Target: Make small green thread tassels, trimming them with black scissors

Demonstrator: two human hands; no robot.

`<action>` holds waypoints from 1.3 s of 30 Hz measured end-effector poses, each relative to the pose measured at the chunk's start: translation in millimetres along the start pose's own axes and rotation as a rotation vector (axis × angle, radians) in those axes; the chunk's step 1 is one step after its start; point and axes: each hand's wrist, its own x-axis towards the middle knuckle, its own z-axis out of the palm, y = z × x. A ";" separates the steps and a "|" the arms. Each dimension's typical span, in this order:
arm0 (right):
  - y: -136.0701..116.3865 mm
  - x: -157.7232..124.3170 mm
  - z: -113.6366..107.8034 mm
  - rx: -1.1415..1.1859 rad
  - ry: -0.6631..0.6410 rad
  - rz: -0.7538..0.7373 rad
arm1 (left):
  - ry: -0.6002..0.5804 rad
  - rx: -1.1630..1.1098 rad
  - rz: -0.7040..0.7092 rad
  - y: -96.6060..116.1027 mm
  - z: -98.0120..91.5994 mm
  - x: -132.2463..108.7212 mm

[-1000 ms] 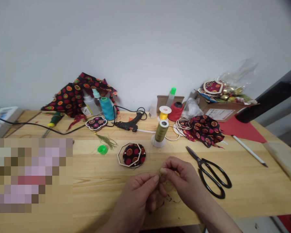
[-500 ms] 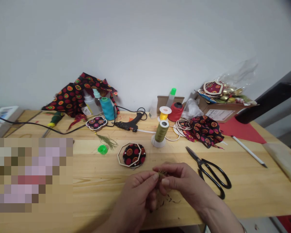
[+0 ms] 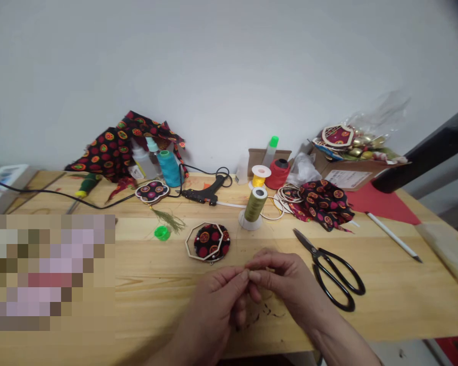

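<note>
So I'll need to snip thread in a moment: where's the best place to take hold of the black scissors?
Take the scissors by the two loop handles, which lie at the near right end, probably with the right hand coming from the table's near edge. The closed blades point away to the far left, so that approach stays clear of the tips.

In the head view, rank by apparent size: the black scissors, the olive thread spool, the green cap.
1. black scissors, nearest the camera
2. olive thread spool, farther back
3. green cap
The gaps look too wide for nearness to change the order.
</note>
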 end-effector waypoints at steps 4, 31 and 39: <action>-3.0 -1.0 2.5 0.025 -0.048 -0.006 | 0.009 -0.030 -0.001 0.9 0.6 0.8; 3.2 -1.2 11.7 -0.134 0.127 -0.162 | -0.027 -0.150 -0.006 -0.4 -0.1 -2.0; 5.5 -1.5 12.0 -0.082 0.119 -0.072 | 0.008 0.027 0.033 -1.6 0.8 -0.2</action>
